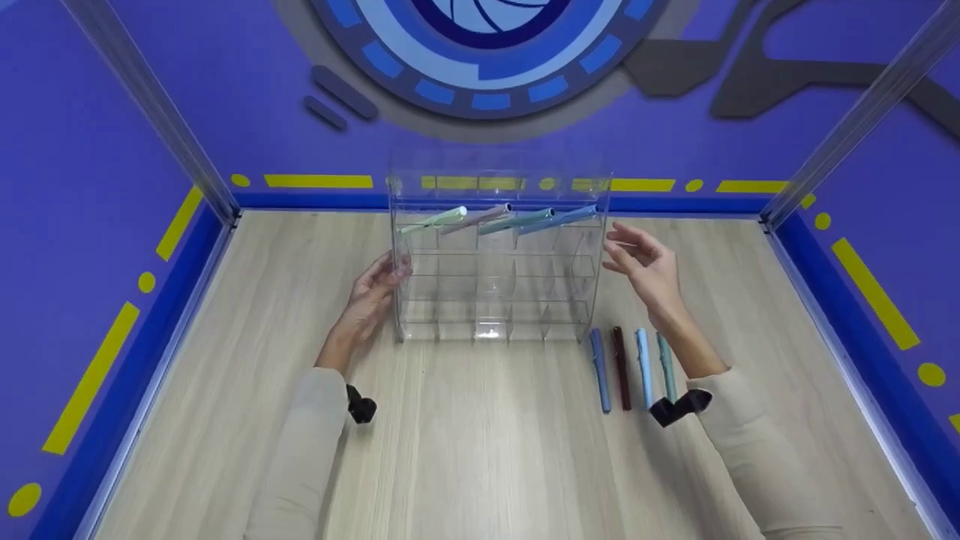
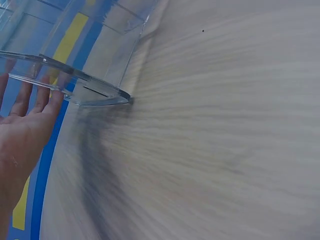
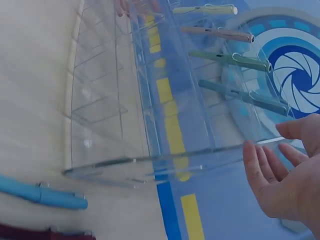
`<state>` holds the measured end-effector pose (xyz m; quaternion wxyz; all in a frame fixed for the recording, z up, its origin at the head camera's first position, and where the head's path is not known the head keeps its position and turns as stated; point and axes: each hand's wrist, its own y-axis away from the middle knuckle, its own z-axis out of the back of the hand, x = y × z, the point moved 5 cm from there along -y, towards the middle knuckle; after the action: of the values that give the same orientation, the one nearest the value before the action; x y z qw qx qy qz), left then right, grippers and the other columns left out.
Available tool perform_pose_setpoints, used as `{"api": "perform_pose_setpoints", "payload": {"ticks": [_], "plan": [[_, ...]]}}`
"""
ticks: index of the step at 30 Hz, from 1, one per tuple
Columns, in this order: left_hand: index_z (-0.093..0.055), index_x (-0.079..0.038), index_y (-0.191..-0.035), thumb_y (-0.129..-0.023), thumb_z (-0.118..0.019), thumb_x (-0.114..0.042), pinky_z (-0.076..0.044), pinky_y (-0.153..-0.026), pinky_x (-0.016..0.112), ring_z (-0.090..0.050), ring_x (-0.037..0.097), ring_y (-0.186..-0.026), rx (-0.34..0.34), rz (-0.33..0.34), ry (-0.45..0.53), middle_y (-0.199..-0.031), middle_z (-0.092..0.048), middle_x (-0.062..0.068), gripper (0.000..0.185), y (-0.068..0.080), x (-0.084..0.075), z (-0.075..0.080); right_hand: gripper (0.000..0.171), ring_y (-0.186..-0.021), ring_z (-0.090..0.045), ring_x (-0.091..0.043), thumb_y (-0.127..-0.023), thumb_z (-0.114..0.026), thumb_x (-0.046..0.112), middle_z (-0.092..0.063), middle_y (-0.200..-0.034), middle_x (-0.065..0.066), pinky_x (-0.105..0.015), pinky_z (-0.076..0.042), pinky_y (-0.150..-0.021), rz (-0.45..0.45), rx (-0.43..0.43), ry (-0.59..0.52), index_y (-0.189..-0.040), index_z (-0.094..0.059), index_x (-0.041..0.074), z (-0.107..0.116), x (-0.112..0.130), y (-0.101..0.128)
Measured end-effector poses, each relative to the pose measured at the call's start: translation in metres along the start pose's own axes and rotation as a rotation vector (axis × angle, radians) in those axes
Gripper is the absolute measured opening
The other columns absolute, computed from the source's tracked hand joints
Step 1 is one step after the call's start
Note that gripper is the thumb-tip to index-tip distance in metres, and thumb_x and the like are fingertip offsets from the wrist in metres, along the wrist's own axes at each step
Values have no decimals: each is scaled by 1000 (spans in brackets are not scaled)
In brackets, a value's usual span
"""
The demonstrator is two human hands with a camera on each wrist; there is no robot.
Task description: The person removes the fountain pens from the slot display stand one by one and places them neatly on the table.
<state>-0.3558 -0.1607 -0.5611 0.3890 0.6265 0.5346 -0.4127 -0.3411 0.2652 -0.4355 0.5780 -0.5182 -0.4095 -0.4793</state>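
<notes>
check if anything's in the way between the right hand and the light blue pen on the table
Nothing visible: the head view shows only bare tabletop between the right hand and the light blue pen. The clear rack stands to their left; the dark red pen and green pen lie alongside.

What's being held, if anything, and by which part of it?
The right hand holds nothing. The left hand touches the rack at its left side; whether it grips cannot be told.
</notes>
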Motion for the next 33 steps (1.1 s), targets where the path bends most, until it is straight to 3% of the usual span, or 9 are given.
{"api": "perform_pose_setpoints", "payload": {"ticks": [4,10,19,26,33], "plan": [[-30,-8,-160,-108,-51,-10,-23,-129,48,-37,39,-150,30,-14,-34,-161,-38,20,56,-1,0,0,47,-109,-68,-11,-100,-65,8,-69,-123,-3,-23,-60,-89,-8,-11,-76,-144,-53,-2,-13,6,-9],[-24,-15,-163,-111,-47,-21,-22,-129,48,-38,38,-149,26,-8,-114,-159,-40,22,58,1,2,1,52,-105,-71,-5,-101,-64,6,-60,-138,-22,-23,-60,-88,-20,-2,-144,-150,-48,1,-31,11,-19],[-20,-15,-164,-112,-43,-27,-20,-129,53,-36,37,-152,50,-1,-168,-161,-38,21,59,3,5,-1,52,-98,-75,-9,-104,-60,14,-68,-116,2,-28,-63,-80,-73,60,-170,-152,-45,5,-54,8,-31],[-20,-18,-164,-112,-43,-30,-19,-129,55,-34,38,-152,36,5,-203,-160,-39,19,59,4,6,0,44,-94,-75,-10,-105,-56,10,-68,-115,2,-27,-64,-78,-87,43,-204,-147,-48,0,-63,8,-32],[-20,-18,-165,-112,-42,-31,-22,-128,52,-35,34,-152,51,2,-219,-161,-39,16,59,5,6,1,37,-89,-73,-9,-102,-61,4,-73,-107,7,-25,-63,-73,-70,10,-219,-138,-55,-4,-62,7,-33]]}}
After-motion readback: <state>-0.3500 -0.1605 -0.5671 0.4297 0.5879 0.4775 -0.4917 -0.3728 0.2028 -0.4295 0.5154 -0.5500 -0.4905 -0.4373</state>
